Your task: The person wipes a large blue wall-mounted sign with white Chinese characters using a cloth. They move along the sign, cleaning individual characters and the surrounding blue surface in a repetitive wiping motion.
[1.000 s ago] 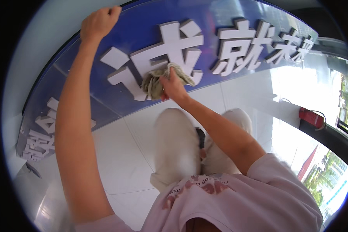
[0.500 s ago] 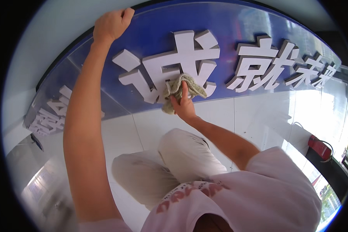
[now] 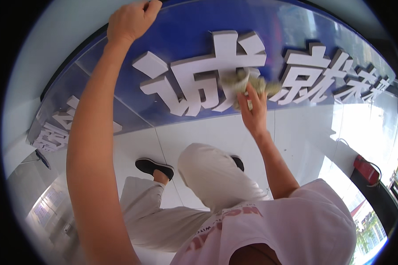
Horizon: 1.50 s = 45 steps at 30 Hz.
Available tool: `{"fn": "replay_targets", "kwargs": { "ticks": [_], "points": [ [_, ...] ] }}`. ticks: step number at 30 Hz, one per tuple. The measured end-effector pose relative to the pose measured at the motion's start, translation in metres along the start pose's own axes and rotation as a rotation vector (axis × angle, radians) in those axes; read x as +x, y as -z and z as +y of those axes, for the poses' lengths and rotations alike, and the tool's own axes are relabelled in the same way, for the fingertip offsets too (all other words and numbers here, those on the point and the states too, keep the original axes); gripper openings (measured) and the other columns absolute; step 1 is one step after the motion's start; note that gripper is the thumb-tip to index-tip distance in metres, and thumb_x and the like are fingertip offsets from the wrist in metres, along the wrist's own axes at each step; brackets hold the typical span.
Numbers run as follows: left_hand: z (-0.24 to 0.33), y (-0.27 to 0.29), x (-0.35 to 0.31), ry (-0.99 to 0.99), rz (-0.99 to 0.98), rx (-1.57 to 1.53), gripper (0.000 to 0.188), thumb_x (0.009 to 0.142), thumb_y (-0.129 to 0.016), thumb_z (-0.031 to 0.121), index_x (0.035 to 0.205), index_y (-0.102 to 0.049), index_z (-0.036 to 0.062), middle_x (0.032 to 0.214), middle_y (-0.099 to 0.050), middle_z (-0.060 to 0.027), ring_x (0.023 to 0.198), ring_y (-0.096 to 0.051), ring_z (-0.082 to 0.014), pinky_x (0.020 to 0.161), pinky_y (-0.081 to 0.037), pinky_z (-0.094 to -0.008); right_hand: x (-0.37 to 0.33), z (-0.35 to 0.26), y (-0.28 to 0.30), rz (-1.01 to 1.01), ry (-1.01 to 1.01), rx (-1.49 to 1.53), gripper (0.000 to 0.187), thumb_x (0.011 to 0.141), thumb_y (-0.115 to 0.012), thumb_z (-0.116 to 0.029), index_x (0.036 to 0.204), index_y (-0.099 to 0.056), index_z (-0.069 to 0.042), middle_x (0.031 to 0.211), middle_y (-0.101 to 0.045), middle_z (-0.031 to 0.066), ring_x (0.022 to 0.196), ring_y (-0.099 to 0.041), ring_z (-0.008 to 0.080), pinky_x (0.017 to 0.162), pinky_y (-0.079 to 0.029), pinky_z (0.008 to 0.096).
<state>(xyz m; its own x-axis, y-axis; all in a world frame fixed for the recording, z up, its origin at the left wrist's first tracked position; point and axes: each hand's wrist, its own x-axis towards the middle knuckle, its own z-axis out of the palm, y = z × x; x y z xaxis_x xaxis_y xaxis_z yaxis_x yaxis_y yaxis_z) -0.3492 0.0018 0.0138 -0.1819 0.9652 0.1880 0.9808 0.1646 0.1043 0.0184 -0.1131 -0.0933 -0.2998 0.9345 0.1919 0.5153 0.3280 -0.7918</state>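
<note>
Cloth; right grip holds it; left grip curled over blue panel; tiled floor

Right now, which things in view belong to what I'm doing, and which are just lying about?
In use:
- greenish cloth, blurred, in the right hand
- blue panel with white raised characters; the left hand is at its upper edge

Just around:
- red extinguisher, off to the right
- dark shoes, worn on the feet
</note>
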Motion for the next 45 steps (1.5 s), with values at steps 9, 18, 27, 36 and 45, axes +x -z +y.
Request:
{"fn": "replay_targets", "kwargs": {
  "ticks": [9, 18, 27, 36, 45],
  "points": [
    [0.028, 0.003, 0.007, -0.050, 0.193, -0.024, 0.045, 0.089, -0.049, 0.037, 0.072, -0.070, 0.0015, 0.075, -0.065, -0.0251, 0.072, -0.064, -0.0461, 0.071, -0.051, -0.0535, 0.003, -0.007, -0.039, -0.184, -0.333, -0.154, 0.071, 0.095, -0.052, -0.024, 0.149, -0.013, -0.002, 0.060, -0.062, 0.0220, 0.056, -0.060, 0.0462, 0.054, -0.046, 0.0549],
    [0.033, 0.013, 0.011, 0.024, -0.074, -0.143, 0.050, 0.089, -0.042, 0.047, 0.073, -0.069, 0.0081, 0.070, -0.067, -0.0135, 0.071, -0.066, -0.0355, 0.067, -0.054, -0.0432, -0.052, 0.053, -0.039, -0.141, -0.250, -0.300, 0.034, 0.094, -0.054, -0.030, 0.119, -0.059, -0.007, 0.064, -0.063, 0.0197, 0.061, -0.061, 0.0447, 0.058, -0.046, 0.0519],
    [0.015, 0.010, 0.004, 0.021, -0.114, -0.109, 0.052, 0.094, -0.041, 0.047, 0.073, -0.065, 0.0058, 0.062, -0.061, -0.0153, 0.060, -0.061, -0.0349, 0.061, -0.051, -0.0432, 0.004, -0.021, 0.018, -0.098, -0.865, 0.884, 0.034, 0.101, -0.052, -0.028, 0.125, -0.053, -0.005, 0.069, -0.064, 0.0064, 0.045, -0.052, 0.0104, 0.040, -0.036, 0.0227],
    [0.028, 0.008, 0.007, -0.042, 0.136, -0.092, 0.046, 0.090, -0.048, 0.037, 0.071, -0.070, 0.0014, 0.075, -0.065, -0.0253, 0.073, -0.064, -0.0459, 0.072, -0.051, -0.0535, 0.017, -0.041, -0.030, -0.305, -0.787, 0.456, 0.085, 0.097, -0.054, -0.024, 0.152, 0.008, -0.006, 0.061, -0.062, 0.0087, 0.039, -0.049, 0.0137, 0.037, -0.040, 0.0299],
    [0.023, 0.006, 0.004, 0.033, -0.026, -0.107, 0.052, 0.091, -0.043, 0.046, 0.066, -0.065, 0.0060, 0.060, -0.062, -0.0130, 0.060, -0.062, -0.0330, 0.060, -0.051, -0.0412, -0.004, -0.035, -0.027, -0.257, -0.925, 0.583, 0.072, 0.097, -0.055, -0.027, 0.155, -0.014, -0.013, 0.066, -0.065, 0.0092, 0.044, -0.055, 0.0162, 0.041, -0.043, 0.0321]
  ]
}}
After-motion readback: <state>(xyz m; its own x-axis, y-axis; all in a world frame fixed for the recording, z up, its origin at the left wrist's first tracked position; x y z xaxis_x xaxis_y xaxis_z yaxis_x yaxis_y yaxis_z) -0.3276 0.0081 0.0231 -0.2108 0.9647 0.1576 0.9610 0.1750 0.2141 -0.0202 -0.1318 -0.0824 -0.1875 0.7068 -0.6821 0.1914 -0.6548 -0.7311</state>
